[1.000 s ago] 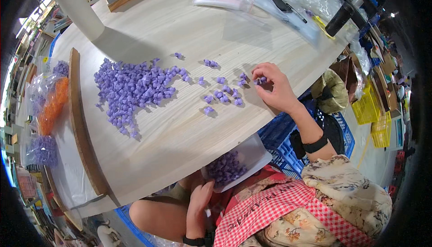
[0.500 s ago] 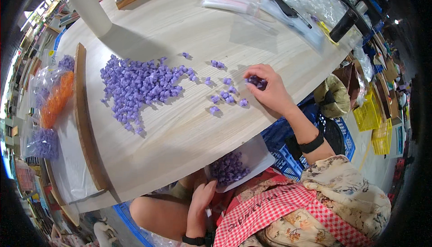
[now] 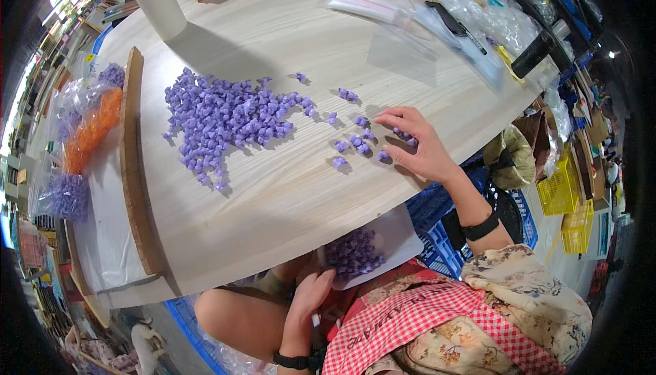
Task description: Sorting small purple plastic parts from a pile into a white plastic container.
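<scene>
My right hand is over the right part of the table, thumb and forefinger spread apart. A few small purple pieces lie inside the curve of its fingers; whether they rest on the palm or the table I cannot tell. Several loose purple pieces lie just left of the fingertips. Further left is a large heap of the same knobbly, flower-like purple pieces. Below the table edge my left hand grips the near left rim of a white plastic tray, which holds more purple pieces.
A wooden strip edges the table's left side, with bags of purple and orange pieces beyond it. A white cylinder stands far left. Clear plastic bags, a black phone and a dark bottle lie far right.
My right hand's thumb and fingers have spread apart around the purple pieces. The whole view has shifted slightly; my left hand stays at the tray.
</scene>
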A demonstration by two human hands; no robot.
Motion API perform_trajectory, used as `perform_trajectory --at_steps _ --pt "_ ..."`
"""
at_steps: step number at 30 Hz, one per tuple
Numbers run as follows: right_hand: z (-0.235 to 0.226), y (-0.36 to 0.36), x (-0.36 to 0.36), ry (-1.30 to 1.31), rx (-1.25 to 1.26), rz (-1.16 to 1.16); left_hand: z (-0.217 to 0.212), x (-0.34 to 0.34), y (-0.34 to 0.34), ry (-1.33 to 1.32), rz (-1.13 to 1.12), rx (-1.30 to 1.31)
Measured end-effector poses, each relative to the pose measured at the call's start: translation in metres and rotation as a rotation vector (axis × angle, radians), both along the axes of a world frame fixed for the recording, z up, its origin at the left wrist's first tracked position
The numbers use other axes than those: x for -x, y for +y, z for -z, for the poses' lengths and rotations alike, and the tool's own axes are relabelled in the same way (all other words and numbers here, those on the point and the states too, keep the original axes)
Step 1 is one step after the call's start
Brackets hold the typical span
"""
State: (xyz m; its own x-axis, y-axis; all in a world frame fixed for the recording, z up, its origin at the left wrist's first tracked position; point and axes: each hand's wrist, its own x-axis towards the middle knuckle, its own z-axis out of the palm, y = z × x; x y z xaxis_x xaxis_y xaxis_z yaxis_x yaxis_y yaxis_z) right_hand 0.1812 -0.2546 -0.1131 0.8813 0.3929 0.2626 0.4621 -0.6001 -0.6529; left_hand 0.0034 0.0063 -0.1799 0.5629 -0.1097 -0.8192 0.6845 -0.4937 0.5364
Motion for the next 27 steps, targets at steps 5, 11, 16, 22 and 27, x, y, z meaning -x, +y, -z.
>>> perform_trajectory --at_steps 5,11,16,22,27 --pt "-0.004 0.007 -0.003 -0.077 0.057 -0.065 0.003 0.003 0.0 0.004 -0.017 0.0" --pt "-0.002 0.013 -0.012 -0.154 0.124 -0.205 0.002 0.005 -0.005 -0.083 -0.061 -0.026" --pt "0.0 0.023 -0.014 -0.145 0.069 -0.233 0.012 0.008 -0.002 -0.117 -0.071 -0.038" --pt "0.006 0.029 -0.014 -0.023 0.011 -0.158 0.016 0.009 -0.002 -0.15 -0.07 -0.01" --pt "0.012 0.021 -0.021 -0.175 0.094 0.034 0.011 0.007 -0.003 -0.161 -0.066 0.009"
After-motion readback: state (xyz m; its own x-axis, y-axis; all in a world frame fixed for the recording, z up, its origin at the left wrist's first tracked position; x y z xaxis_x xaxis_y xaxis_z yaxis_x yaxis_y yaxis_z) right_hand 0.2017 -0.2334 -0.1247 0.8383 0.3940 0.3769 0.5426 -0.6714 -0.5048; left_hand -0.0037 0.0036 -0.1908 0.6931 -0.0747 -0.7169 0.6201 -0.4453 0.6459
